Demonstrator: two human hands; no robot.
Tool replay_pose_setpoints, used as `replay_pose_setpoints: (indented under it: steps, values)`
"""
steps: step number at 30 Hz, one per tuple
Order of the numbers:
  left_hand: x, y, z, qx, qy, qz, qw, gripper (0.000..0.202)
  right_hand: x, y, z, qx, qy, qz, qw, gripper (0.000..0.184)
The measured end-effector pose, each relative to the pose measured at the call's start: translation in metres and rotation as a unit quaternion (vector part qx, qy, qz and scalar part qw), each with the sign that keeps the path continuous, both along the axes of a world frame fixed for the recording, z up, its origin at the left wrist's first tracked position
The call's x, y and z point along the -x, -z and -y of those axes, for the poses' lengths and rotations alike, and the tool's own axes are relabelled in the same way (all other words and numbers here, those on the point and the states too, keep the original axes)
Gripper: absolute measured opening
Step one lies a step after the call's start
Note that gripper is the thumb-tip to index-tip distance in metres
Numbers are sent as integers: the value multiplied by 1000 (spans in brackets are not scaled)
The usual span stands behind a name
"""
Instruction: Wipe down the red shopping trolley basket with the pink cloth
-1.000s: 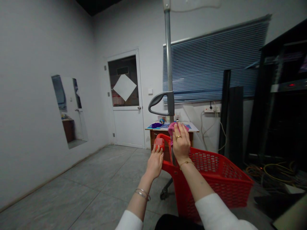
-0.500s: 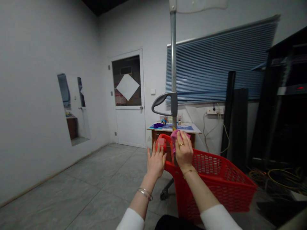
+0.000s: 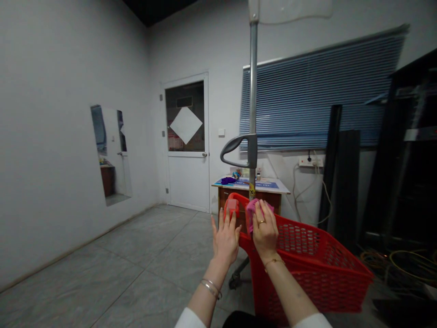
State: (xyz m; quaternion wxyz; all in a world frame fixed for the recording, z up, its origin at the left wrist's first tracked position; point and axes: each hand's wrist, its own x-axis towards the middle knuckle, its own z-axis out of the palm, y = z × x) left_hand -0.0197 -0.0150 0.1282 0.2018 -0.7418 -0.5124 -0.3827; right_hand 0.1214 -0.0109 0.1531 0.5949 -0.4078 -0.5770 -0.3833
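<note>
A red plastic shopping cart (image 3: 307, 262) with perforated sides stands in front of me. My left hand (image 3: 226, 239) is open, fingers spread, with its fingertips on the cart's red handle end, which bears a pinkish pad (image 3: 232, 205). My right hand (image 3: 265, 230) is closed over a pink cloth (image 3: 253, 209) and presses it against the lower part of a metal pole (image 3: 253, 82). Above the cloth, a yellow label (image 3: 251, 190) shows on the pole. Higher up, the pole carries a grey loop handle (image 3: 241, 150). The fingertips of my right hand are partly buried in the cloth.
Behind the pole stands a small desk (image 3: 276, 199) with a purple cloth (image 3: 228, 181) and small items on it. Cables (image 3: 406, 264) lie on the floor at right, beside dark panels (image 3: 348, 177). A white door (image 3: 187, 182) is at the back.
My right hand and the pink cloth have slid down the pole, uncovering more of the yellow label. My left hand stays at the cart's handle. The whole view has shifted slightly.
</note>
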Motion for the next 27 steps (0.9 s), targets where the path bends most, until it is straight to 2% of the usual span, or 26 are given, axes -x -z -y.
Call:
replay_pose_setpoints:
  steps: [4, 6, 7, 9, 14, 16, 17, 19, 22, 24, 26, 27]
  values:
    - [0, -1, 1, 9, 4, -2, 1000, 48, -3, -63, -12, -15, 7, -2, 1000, 51]
    - [-1, -1, 1, 11, 5, 0, 1000, 49, -3, -82, -15, -15, 11, -6, 1000, 50]
    - [-1, 0, 0, 11, 6, 1, 1000, 49, -2, -84, -15, -13, 12, -6, 1000, 50]
    - [-1, 1, -1, 10, 5, 4, 1000, 50, -1, -71, -12, -10, 13, -1, 1000, 52]
    - [1, 2, -2, 12, 11, -1, 1000, 50, 1, 2, 0, 2, 14, 7, 1000, 57]
    - [1, 2, -2, 12, 12, 0, 1000, 50, 1, 12, 2, 3, 16, 8, 1000, 57]
    - [1, 2, -2, 12, 12, 1, 1000, 50, 0, 9, 1, 1, 17, 9, 1000, 56]
    - [1, 3, -2, 13, 14, 4, 1000, 50, -1, -13, -2, -3, 16, 10, 1000, 53]
    - [0, 3, -3, 15, 14, 8, 1000, 50, -1, -68, -10, -7, 16, -8, 1000, 49]
    - [0, 4, -4, 16, 14, 9, 1000, 50, 0, -98, -14, -4, 21, -27, 999, 46]
    - [-1, 4, -4, 18, 12, 11, 1000, 49, 2, -108, -14, -3, 22, -35, 999, 45]
    - [-1, 4, -4, 18, 10, 11, 1000, 49, 3, -104, -13, -2, 19, -33, 999, 46]
